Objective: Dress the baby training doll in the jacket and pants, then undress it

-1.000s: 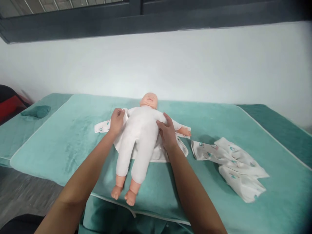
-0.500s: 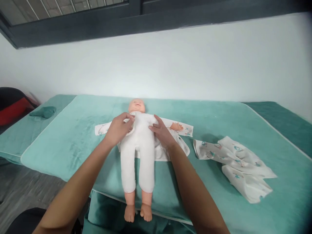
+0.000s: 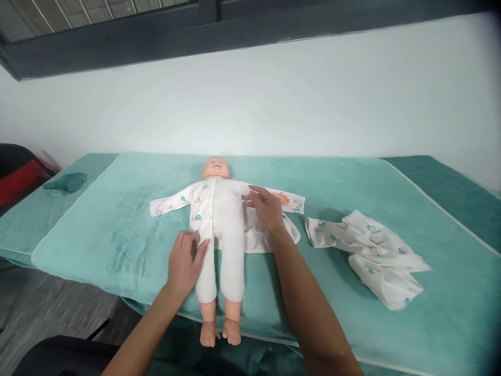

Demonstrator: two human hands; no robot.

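A baby doll point(image 3: 230, 235) with a white cloth body lies face up, its feet near the bed's front edge. Both its arms are in the sleeves of a white printed baby shirt point(image 3: 201, 203). One front panel covers the chest on the left; the other lies spread out on the right, partly under the doll. My left hand point(image 3: 183, 263) has its thumb and fingertips closed at the lower hem of the left panel. On the doll's right-hand side in view, my right hand point(image 3: 268, 206) rests with fingers apart, touching its upper body beside the sleeve.
Crumpled printed baby pants point(image 3: 371, 250) lie to the right on the green bed cover point(image 3: 336, 183). A small dark green cushion or opening point(image 3: 66, 181) is at the far left. Behind the bed stands a white wall point(image 3: 274, 104); a black and red chair point(image 3: 19, 175) is at the left.
My left hand has moved from the doll's chest down to the shirt hem, and the left panel now lies over the chest. My right hand has stayed near the shoulder.
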